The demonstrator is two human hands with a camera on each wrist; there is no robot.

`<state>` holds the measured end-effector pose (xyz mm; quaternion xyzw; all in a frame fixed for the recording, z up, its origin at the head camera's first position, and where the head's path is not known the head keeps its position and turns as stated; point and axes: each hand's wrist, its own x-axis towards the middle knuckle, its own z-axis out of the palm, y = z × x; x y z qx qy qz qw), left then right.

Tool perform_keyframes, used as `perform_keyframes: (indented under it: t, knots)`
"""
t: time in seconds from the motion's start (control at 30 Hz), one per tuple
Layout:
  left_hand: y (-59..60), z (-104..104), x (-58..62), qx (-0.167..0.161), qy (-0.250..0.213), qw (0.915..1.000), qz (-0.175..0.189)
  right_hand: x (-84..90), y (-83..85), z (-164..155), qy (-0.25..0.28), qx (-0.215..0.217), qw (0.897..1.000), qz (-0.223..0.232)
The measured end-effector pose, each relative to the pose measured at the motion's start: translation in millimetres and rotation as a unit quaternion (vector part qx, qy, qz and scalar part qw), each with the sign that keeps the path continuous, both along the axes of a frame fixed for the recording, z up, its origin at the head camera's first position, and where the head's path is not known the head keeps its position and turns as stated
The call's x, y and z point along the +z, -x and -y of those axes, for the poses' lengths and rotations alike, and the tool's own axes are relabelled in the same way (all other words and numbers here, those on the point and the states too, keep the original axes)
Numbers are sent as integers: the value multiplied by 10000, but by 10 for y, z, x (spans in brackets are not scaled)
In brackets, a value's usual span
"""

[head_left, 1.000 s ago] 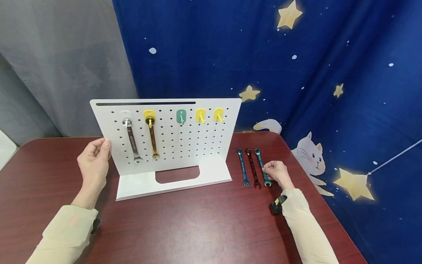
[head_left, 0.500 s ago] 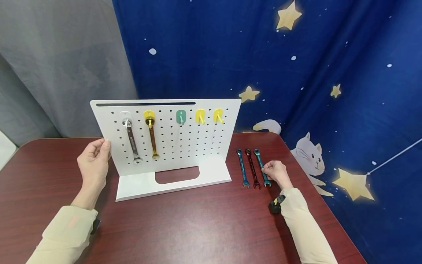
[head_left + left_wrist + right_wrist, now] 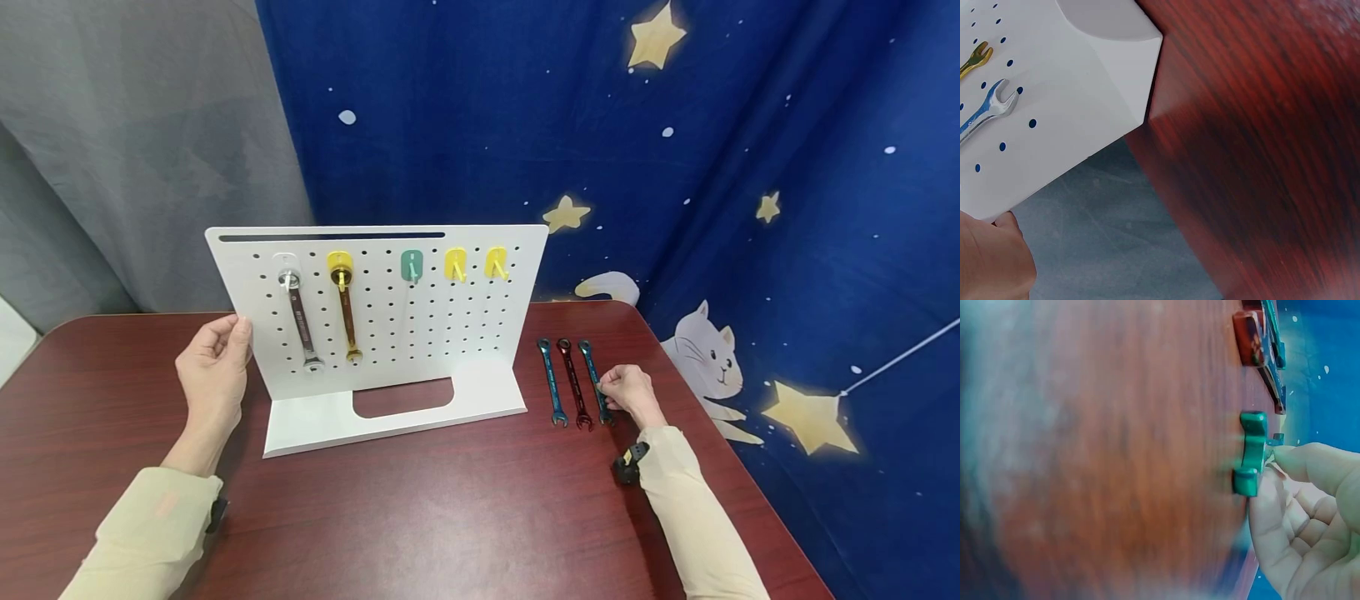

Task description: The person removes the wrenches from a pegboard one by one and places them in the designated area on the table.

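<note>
At the left edge of a white pegboard, my left hand pinches the panel between thumb and fingers. A silver combination wrench and a gold combination wrench hang from hooks on it. My right hand pinches the shank of a teal-green combination wrench, the rightmost of three on the table. In the right wrist view the open end of this green wrench faces the camera, thumb and forefinger behind it. Beside it lie a dark red wrench and a blue wrench.
A green hook and two yellow hooks, one of them the rightmost hook, bear nothing. The board's base stands on a dark red wooden table. Behind hangs a blue starry curtain beside a grey one.
The teal-green wrench has turned slightly in my right fingers, its open end shifting a little left. My left hand and the pegboard stay where they were.
</note>
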<state>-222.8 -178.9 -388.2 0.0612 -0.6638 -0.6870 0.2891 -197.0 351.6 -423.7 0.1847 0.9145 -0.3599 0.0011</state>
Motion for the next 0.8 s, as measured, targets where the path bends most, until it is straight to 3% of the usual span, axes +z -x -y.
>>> perform_keyframes:
  t: [0.27,0.6,0.8]
  knots:
    - [3,2,-32,-152,-316,9991,-245,-32,-33,-17,-11,45,9999,-115]
    - [4,8,5,-139,-285,9995,76,14,-79,41,369,126,9969,-684]
    - [9,12,-6,-150,-390,9991,51,122,-66,163,725,309,9912,-1066]
